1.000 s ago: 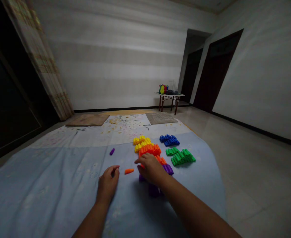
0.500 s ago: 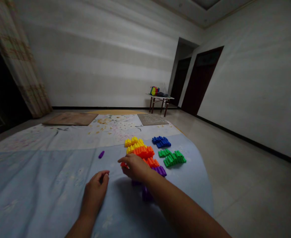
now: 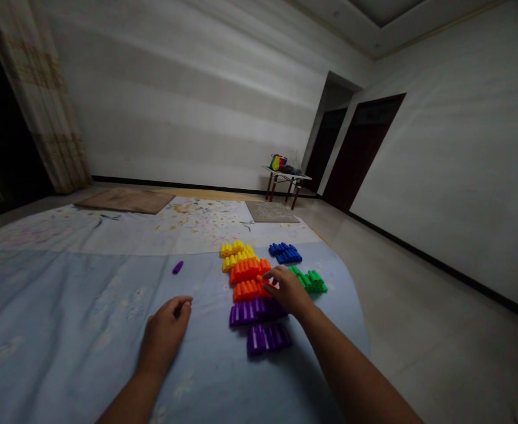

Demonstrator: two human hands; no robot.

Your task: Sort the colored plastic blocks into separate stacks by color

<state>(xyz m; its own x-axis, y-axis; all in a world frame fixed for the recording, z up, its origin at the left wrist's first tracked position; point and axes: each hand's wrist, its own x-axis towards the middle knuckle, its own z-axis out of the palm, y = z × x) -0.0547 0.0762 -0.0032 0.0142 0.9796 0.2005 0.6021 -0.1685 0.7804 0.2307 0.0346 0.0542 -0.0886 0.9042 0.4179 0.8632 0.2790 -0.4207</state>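
My right hand (image 3: 285,288) reaches over the right end of the orange pieces (image 3: 246,290), its thumb and finger closed round a small orange piece (image 3: 260,279). Purple pieces (image 3: 245,312) lie in rows just nearer, and yellow pieces (image 3: 236,255) lie beyond the orange ones. Green pieces (image 3: 315,281), partly covered by the hand, and blue pieces (image 3: 286,253) form groups at the right. My left hand (image 3: 164,333) rests on the cloth with curled fingers; whether anything is inside is hidden. A single purple piece (image 3: 178,267) lies beyond it.
The blue cloth (image 3: 210,377) covers the near part of the table, with a flowered white cloth (image 3: 201,227) behind. A brown board (image 3: 129,201) and a grey board (image 3: 271,212) lie at the far edge. A small table (image 3: 288,174) stands by the wall.
My right hand has moved right, from the left end of the orange pieces to their right end, uncovering the orange and purple rows. My left hand has barely moved. The view has tilted slightly.
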